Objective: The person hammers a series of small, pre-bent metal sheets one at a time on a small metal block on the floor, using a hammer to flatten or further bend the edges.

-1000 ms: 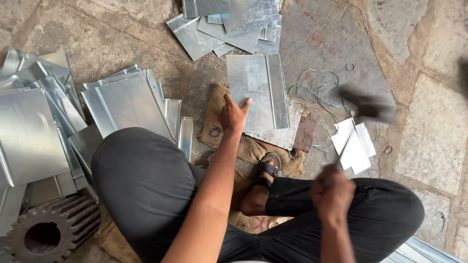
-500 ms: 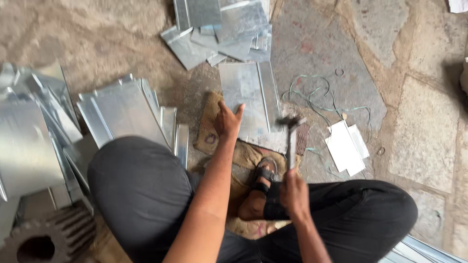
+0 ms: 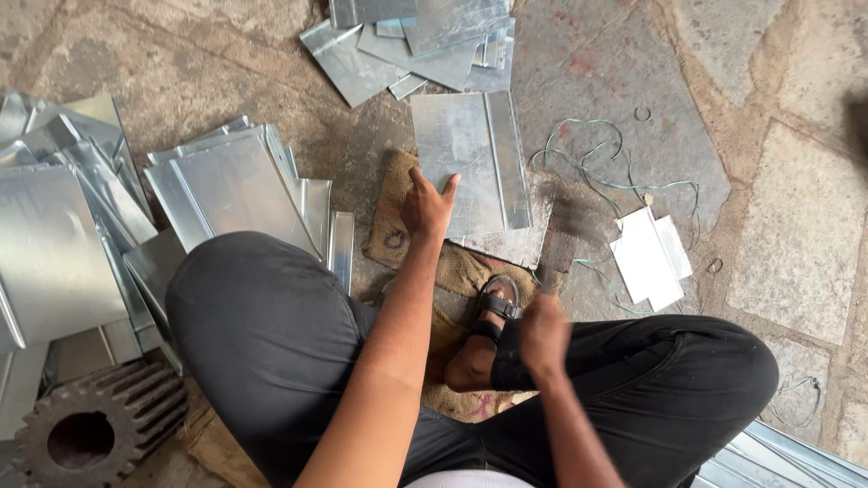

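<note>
On the stone floor [image 3: 624,54], a person sits cross-legged in dark trousers, one sandalled foot [image 3: 488,316] tucked in near the middle. Their left hand [image 3: 427,203] reaches straight out on an extended arm and presses flat, fingers spread, on the near left corner of a galvanised sheet-metal panel [image 3: 470,163] with a raised fold running along its right side; the panel lies on a piece of brown burlap sacking [image 3: 393,230]. The right hand [image 3: 542,330] is bent in close above the right knee, fist closed round the handle of a hammer [image 3: 559,242], whose head is a dark blur just right of the panel's near edge. Left of the knee lies a heap of similar shiny folded panels [image 3: 226,185], and another pile [image 3: 416,36] sits at the far edge. A dark toothed gear wheel [image 3: 81,434] rests near left. Small flat metal pieces [image 3: 646,258] and loose greenish wire [image 3: 597,172] lie to the right.
</note>
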